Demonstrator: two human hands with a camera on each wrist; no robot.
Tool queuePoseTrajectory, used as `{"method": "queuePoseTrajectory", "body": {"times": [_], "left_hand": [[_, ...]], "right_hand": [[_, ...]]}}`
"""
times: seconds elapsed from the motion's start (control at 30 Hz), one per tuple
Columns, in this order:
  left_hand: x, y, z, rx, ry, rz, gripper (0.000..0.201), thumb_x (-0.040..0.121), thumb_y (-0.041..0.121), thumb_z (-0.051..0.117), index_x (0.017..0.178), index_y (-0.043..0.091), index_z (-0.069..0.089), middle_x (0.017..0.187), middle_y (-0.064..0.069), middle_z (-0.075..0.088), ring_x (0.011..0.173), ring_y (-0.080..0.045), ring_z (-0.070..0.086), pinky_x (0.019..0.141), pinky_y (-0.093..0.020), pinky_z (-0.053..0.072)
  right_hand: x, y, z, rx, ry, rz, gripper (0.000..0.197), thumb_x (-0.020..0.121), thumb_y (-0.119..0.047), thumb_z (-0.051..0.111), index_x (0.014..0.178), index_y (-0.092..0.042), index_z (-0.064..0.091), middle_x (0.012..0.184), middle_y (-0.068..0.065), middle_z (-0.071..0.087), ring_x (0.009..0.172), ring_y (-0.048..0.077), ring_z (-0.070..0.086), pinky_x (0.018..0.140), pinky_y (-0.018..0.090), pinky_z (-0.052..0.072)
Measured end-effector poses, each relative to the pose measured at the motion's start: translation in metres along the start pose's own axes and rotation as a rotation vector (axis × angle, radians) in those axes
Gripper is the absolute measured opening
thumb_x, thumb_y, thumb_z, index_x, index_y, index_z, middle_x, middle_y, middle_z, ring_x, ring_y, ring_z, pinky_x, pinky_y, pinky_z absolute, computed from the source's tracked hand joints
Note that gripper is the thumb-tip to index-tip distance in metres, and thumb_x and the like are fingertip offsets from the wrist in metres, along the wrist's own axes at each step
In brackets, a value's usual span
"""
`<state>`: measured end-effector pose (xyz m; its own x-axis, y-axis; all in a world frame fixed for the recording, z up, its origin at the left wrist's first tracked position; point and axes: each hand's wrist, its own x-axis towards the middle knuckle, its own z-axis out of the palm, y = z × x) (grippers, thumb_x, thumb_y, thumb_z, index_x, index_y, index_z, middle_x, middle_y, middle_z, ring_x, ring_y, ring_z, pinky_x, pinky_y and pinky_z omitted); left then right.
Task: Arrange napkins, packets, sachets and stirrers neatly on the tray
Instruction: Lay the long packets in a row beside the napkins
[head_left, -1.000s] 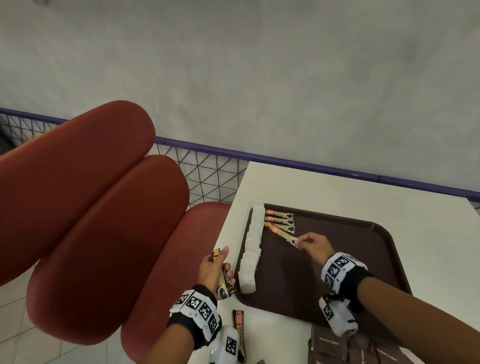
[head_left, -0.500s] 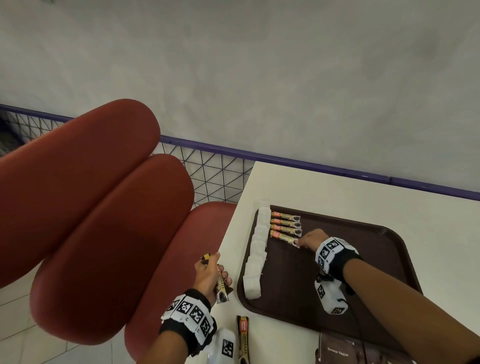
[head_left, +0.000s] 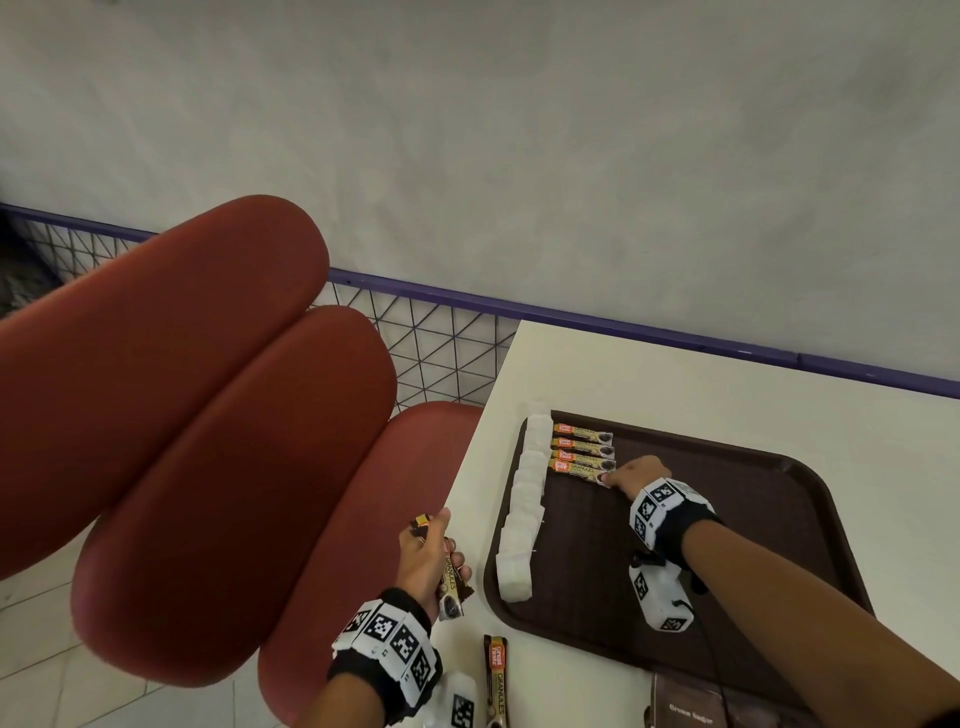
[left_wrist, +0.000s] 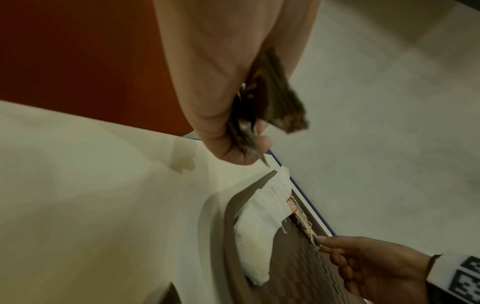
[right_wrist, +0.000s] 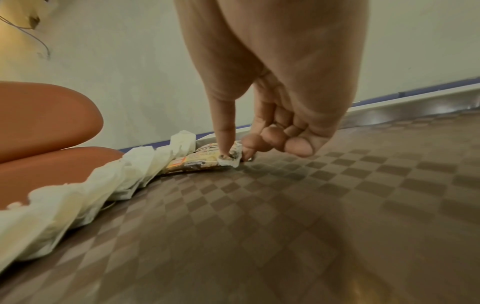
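A brown tray lies on the white table. White napkins overlap in a row along its left edge. Beside them at the far left corner, several coffee sachets lie side by side. My right hand pinches the right end of the nearest sachet; in the right wrist view the thumb presses on that end. My left hand hovers left of the tray over the table edge and grips a small bundle of sachets, seen dark in the left wrist view.
One loose sachet lies on the table near my left wrist. Brown sugar packets sit at the near edge below the tray. Red padded seats stand left of the table, with a purple rail and a grey wall behind.
My right hand has swung the slanted sachet round until it lies parallel against the others, moving slightly toward the far left corner. The left hand has kept its bundle and barely moved.
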<state>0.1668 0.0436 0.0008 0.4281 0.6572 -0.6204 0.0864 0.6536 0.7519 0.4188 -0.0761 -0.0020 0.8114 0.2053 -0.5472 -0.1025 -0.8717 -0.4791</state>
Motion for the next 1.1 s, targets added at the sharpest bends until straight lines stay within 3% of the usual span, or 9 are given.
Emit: {"method": "queuePoseTrajectory", "body": {"times": [0.13,0.3,0.37,0.5,0.67,0.87,0.97,1.03,1.1], "left_hand": [[-0.001,0.0,0.001,0.019,-0.007,-0.002,0.031,0.093,0.032,0.055,0.111,0.017,0.035,0.063,-0.005,0.038,0.049,-0.017,0.04,0.041,-0.024,0.041],[-0.001,-0.002,0.003,0.017,-0.019,-0.001,0.032,0.092,0.035,0.056,0.109,0.017,0.035,0.062,-0.005,0.038,0.046,-0.016,0.04,0.042,-0.025,0.042],[-0.002,-0.003,0.004,0.018,-0.024,0.008,0.032,0.092,0.036,0.056,0.108,0.017,0.035,0.062,-0.004,0.038,0.044,-0.014,0.041,0.042,-0.025,0.042],[-0.001,-0.005,0.005,0.019,-0.023,0.016,0.033,0.092,0.036,0.056,0.109,0.016,0.036,0.061,-0.004,0.038,0.039,-0.012,0.041,0.042,-0.024,0.042],[0.001,-0.005,-0.001,0.014,-0.023,0.01,0.035,0.091,0.036,0.056,0.112,0.017,0.036,0.062,-0.004,0.038,0.046,-0.015,0.04,0.043,-0.026,0.042],[0.005,-0.003,-0.003,0.008,-0.011,0.03,0.033,0.092,0.035,0.056,0.111,0.017,0.036,0.062,-0.004,0.038,0.044,-0.014,0.041,0.042,-0.025,0.042],[0.004,-0.003,-0.001,0.005,-0.014,0.046,0.033,0.092,0.035,0.056,0.111,0.016,0.036,0.061,-0.004,0.038,0.044,-0.015,0.04,0.042,-0.026,0.041],[0.003,-0.003,0.002,0.01,-0.014,0.077,0.032,0.092,0.034,0.055,0.109,0.013,0.037,0.061,-0.004,0.037,0.042,-0.014,0.041,0.041,-0.025,0.041],[0.003,-0.002,0.006,0.022,-0.009,0.124,0.031,0.092,0.033,0.056,0.103,0.011,0.037,0.057,-0.003,0.037,0.037,-0.011,0.041,0.039,-0.023,0.041]], "right_hand": [[-0.005,0.001,0.002,0.043,0.032,-0.005,0.033,0.08,-0.016,0.071,0.106,0.004,0.067,0.111,0.018,0.066,0.103,0.03,0.061,0.073,0.025,0.044],[-0.012,0.011,0.008,0.075,0.123,-0.145,0.029,0.083,-0.011,0.064,0.111,-0.006,0.063,0.115,0.015,0.064,0.106,0.029,0.06,0.086,0.03,0.046],[-0.016,0.014,0.014,-0.007,0.142,-0.277,0.033,0.085,-0.009,0.059,0.118,-0.012,0.059,0.116,0.014,0.062,0.105,0.029,0.059,0.084,0.031,0.047],[-0.022,0.013,0.025,-0.381,0.09,-0.506,0.052,0.089,-0.016,0.05,0.139,-0.028,0.039,0.13,0.013,0.046,0.12,0.028,0.043,0.1,0.037,0.041],[-0.025,0.011,0.032,-0.544,0.048,-0.488,0.053,0.094,-0.028,0.046,0.143,-0.034,0.03,0.141,0.01,0.034,0.131,0.027,0.032,0.106,0.038,0.035],[-0.03,0.008,0.032,-0.46,0.095,-0.513,0.054,0.092,-0.023,0.047,0.144,-0.03,0.029,0.137,0.01,0.039,0.127,0.027,0.035,0.103,0.037,0.037],[-0.038,0.007,0.033,-0.325,0.153,-0.562,0.05,0.09,-0.019,0.049,0.139,-0.019,0.037,0.132,0.009,0.045,0.125,0.026,0.038,0.103,0.038,0.038],[-0.051,0.006,0.037,-0.204,0.155,-0.648,0.033,0.089,-0.017,0.052,0.121,-0.015,0.049,0.112,0.002,0.052,0.114,0.022,0.045,0.095,0.035,0.041],[-0.069,0.005,0.041,-0.102,0.082,-0.753,0.01,0.087,-0.016,0.056,0.097,-0.016,0.052,0.086,-0.009,0.048,0.09,0.015,0.049,0.08,0.029,0.041]]}}
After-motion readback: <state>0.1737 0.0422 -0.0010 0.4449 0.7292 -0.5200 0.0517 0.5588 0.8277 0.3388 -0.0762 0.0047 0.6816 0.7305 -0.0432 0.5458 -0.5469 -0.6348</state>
